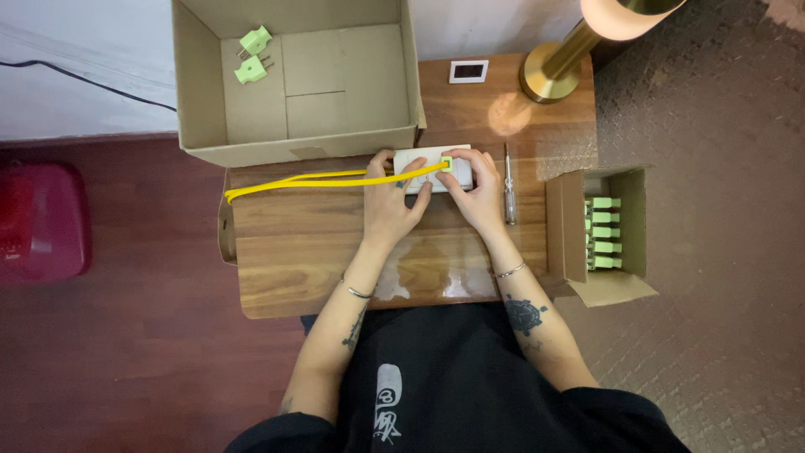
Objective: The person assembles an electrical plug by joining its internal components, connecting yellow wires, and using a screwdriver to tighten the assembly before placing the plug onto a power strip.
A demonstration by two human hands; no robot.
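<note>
Frame centre: my left hand (392, 200) and right hand (475, 195) fingers clamped on white socket block (432, 170); green plug (445, 164), yellow cable (319, 179) attached.

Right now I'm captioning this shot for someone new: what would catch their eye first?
Probably the yellow cable running across the wooden table to a white power strip, which both hands, left and right, hold at the table's far edge. Next, the green plugs lined up in the small box at right.
</note>
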